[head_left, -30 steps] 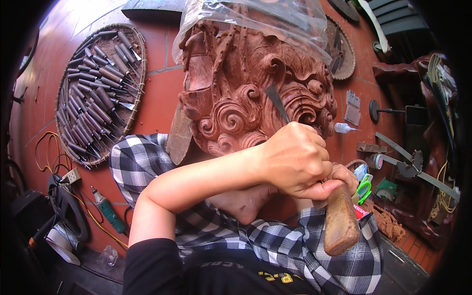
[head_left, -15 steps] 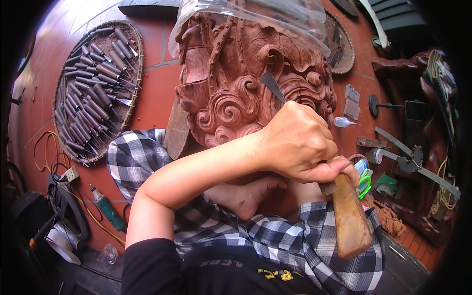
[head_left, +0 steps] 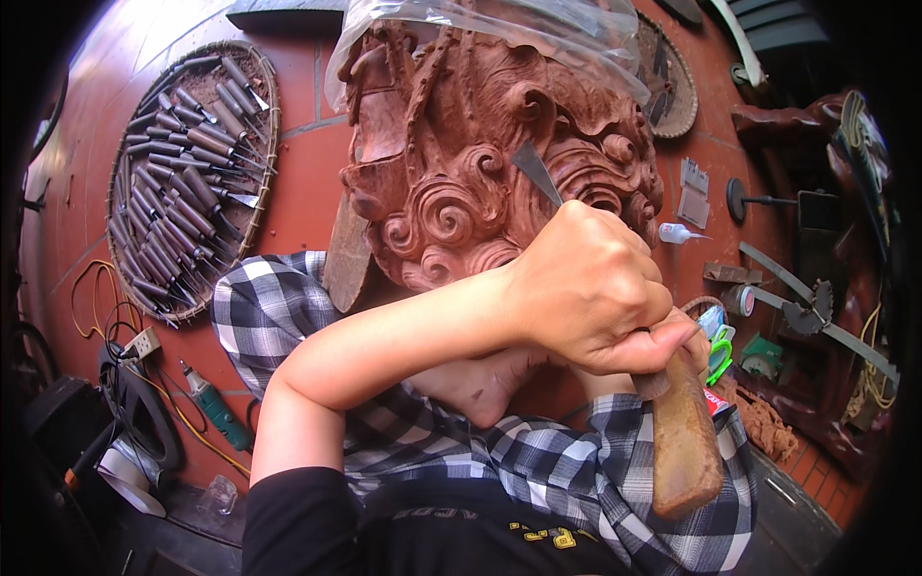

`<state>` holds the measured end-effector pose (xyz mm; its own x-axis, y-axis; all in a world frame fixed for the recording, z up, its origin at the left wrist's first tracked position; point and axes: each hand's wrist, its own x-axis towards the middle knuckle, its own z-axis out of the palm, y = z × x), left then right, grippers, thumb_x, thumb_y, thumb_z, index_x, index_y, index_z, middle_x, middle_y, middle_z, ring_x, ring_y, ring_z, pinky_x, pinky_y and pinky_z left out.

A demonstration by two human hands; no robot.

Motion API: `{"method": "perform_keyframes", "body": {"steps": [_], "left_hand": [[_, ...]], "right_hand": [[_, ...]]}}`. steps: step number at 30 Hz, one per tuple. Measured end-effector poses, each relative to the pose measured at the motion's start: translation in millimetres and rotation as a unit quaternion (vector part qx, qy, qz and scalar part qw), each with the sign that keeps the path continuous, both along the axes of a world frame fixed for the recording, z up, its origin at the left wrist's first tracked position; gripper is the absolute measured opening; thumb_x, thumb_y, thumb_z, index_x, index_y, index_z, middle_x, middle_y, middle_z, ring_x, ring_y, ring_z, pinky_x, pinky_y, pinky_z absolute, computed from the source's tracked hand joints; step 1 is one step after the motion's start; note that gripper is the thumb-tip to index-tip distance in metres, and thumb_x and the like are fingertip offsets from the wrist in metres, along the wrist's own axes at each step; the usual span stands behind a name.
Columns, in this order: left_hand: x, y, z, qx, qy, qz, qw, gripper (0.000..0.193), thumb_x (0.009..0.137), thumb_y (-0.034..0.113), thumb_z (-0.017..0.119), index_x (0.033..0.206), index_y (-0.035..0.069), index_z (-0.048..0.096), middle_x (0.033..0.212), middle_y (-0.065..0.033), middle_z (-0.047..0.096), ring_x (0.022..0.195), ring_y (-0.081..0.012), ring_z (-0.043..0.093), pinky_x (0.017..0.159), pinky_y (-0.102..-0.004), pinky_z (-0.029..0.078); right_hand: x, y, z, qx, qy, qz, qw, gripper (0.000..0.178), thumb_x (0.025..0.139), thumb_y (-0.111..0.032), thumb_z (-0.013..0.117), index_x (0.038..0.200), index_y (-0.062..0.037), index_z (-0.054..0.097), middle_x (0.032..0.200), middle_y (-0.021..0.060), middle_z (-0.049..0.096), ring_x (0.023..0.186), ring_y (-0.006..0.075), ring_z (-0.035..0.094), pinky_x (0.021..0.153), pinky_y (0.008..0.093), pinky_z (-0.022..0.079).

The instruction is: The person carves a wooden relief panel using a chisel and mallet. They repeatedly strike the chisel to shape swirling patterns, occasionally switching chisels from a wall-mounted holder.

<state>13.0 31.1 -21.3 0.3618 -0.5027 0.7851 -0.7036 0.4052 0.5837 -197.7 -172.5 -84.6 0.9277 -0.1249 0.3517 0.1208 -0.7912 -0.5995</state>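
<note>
My left hand is closed in a fist around a chisel. The chisel's flat grey blade sticks out beyond the knuckles, its tip over the scrolls of a reddish-brown wood carving. The butt of its handle shows below my left thumb. Just past that thumb a small part of my right hand is visible at the upper end of a pale wooden mallet. Its fingers appear closed on the mallet; most of that hand and its forearm are hidden. The mallet's thick end hangs over my checked trouser leg, beside the chisel butt.
A round woven tray of several chisels lies on the red tiles at left. Below it are a green rotary tool and cords. Clear plastic sheeting covers the carving's far end. A small bottle and metal clamp are at right.
My left fist and the chisel have shifted slightly right. The mallet's thick end sits a little lower. The whole view has shifted slightly; both grips look the same.
</note>
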Motion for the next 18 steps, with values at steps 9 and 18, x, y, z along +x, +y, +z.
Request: {"method": "perform_keyframes", "body": {"steps": [9,18], "left_hand": [[2.9,0.6,-6.3,0.018,-0.021,0.015,1.0,0.039,0.082,0.027,0.069,0.052,0.012,0.05,0.051,-0.0036,0.047,0.046,-0.0235,0.052,0.042,-0.0368,0.039],[3.9,-0.2,-8.5,0.046,-0.023,0.031,0.998,0.041,0.083,0.027,0.07,0.052,0.012,0.049,0.051,-0.0043,0.047,0.046,-0.0243,0.052,0.042,-0.0373,0.039]], "right_hand": [[-1.1,19.7,2.4,-0.094,0.059,-0.118,0.987,0.039,0.051,-0.005,0.082,0.075,-0.0105,0.052,0.065,0.0017,0.049,0.058,0.0182,0.052,0.056,0.0288,0.042],[25.5,66.6,24.9,-0.232,-0.004,-0.182,0.955,0.054,0.05,-0.013,0.09,0.079,-0.0159,0.044,0.073,-0.0048,0.04,0.064,0.0103,0.042,0.06,0.0241,0.036]]}}
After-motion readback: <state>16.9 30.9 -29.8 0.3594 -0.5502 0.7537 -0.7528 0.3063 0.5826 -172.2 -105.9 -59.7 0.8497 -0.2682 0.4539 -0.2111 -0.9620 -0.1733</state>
